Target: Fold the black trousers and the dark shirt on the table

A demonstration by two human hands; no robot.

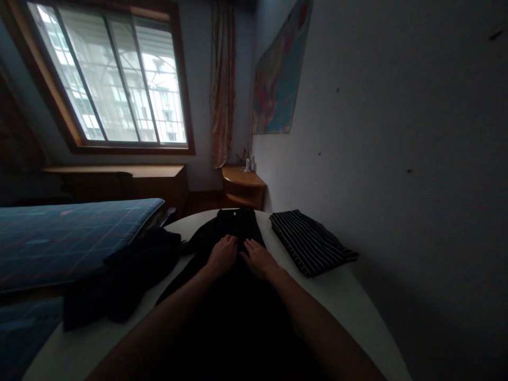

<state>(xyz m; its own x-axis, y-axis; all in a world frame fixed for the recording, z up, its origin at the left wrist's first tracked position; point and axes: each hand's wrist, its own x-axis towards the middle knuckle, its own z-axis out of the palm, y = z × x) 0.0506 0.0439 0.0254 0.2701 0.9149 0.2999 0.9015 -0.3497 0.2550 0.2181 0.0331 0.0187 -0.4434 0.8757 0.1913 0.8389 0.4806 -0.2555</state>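
A black garment (pixel 238 225) lies spread along the middle of a white table (pixel 349 296), its collar end at the far side. My left hand (pixel 222 254) and my right hand (pixel 257 257) rest side by side on the cloth, palms down, fingers stretched forward and lying flat on it. Neither hand holds anything. The near part of the garment is very dark and hard to make out.
A folded black garment with thin white stripes (pixel 309 241) lies on the table to the right. A heap of dark clothes (pixel 127 275) sits at the left edge, beside a blue bed (pixel 67 233). The wall runs close on the right. A window (pixel 115 79) and wooden furniture stand behind.
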